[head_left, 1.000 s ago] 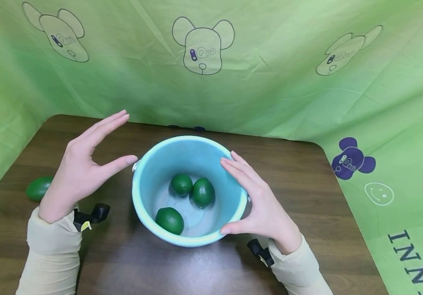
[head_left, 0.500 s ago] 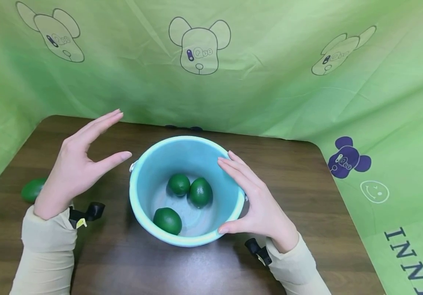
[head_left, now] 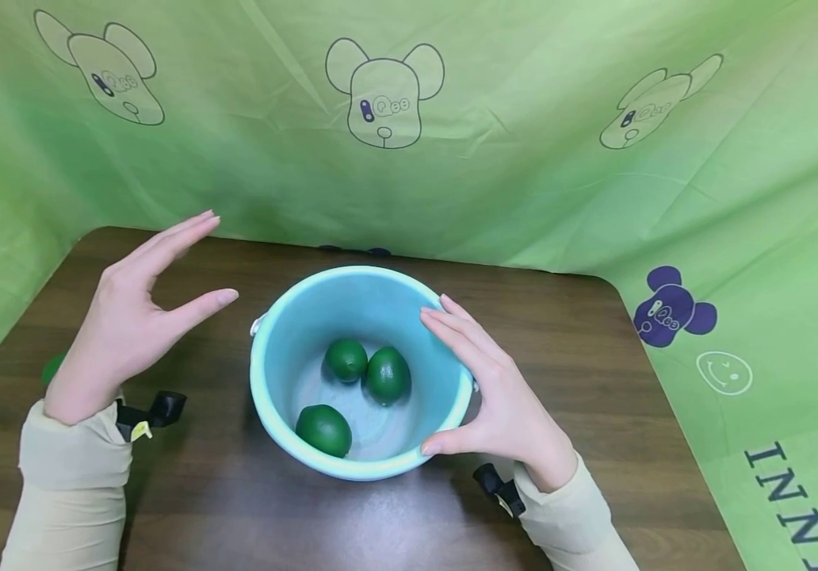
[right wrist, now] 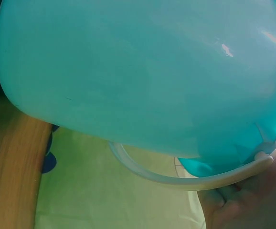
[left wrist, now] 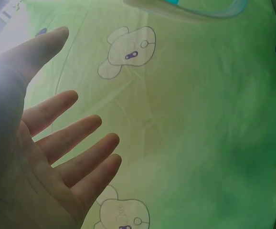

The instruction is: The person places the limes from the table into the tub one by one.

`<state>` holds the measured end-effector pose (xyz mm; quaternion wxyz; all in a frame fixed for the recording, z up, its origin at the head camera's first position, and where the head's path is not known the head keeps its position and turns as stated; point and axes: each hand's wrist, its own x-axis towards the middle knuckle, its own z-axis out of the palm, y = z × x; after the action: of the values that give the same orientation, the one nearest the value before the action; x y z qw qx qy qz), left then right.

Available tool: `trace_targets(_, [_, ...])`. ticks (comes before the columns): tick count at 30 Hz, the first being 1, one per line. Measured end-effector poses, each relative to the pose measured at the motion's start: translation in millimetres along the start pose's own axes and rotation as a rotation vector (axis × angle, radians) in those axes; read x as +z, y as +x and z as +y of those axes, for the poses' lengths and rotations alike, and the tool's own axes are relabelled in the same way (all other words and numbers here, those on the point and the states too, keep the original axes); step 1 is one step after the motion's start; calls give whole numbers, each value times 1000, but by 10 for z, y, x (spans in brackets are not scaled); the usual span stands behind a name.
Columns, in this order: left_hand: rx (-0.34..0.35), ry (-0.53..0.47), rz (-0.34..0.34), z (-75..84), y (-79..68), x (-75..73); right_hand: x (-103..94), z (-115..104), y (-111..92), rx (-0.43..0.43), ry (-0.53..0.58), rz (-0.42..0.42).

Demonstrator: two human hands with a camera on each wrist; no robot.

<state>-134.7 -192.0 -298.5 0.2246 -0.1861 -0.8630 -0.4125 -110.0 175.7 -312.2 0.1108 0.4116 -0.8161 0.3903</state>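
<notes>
A light blue bucket (head_left: pixel 266 396) stands upright on the table. Inside, on its bottom, lie three dark green oval fruits like avocados: one at the near left (head_left: pixel 324 431), two touching farther back, the left one (head_left: pixel 346 360) and the right one (head_left: pixel 388 375). My right hand (head_left: pixel 498 388) holds the bucket's right rim, fingertips over the edge and thumb at the front; the right wrist view shows the bucket's wall (right wrist: pixel 128 86) and pale handle (right wrist: pixel 176 181). My left hand (head_left: pixel 124 317) hovers left of the bucket, fingers straight, thumb spread, holding nothing; its palm (left wrist: pixel 37 186) shows.
Another green fruit (head_left: pixel 53 368) lies on the table at the left, mostly hidden behind my left wrist. The brown wooden table (head_left: pixel 566 349) ends at a green printed cloth (head_left: pixel 523 182) behind and at both sides. Each wrist wears a black camera mount (head_left: pixel 159 411).
My left hand has drifted left, away from the bucket, now covering more of the outer fruit. The right hand stays on the rim; the bucket and fruits inside stay put.
</notes>
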Motion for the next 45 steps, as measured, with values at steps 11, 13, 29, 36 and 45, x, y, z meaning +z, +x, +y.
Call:
trace_targets(11, [-83, 34, 13, -130, -44, -120, 8, 10, -1, -7, -9, 3])
trace_targets(13, [-93, 39, 19, -143, -53, -143, 7, 5, 3, -9, -9, 3])
trace_targets(29, [-192, 122, 17, -375, -134, -366, 8, -15, 6, -14, -13, 7])
trace_targets(36, [-291, 126, 8, -523, -196, -464, 4, -52, 24, -8, -2, 7])
trace_targets(45, [-360, 153, -25, -777, -282, -545, 12, 1, -9, -7, 6, 0])
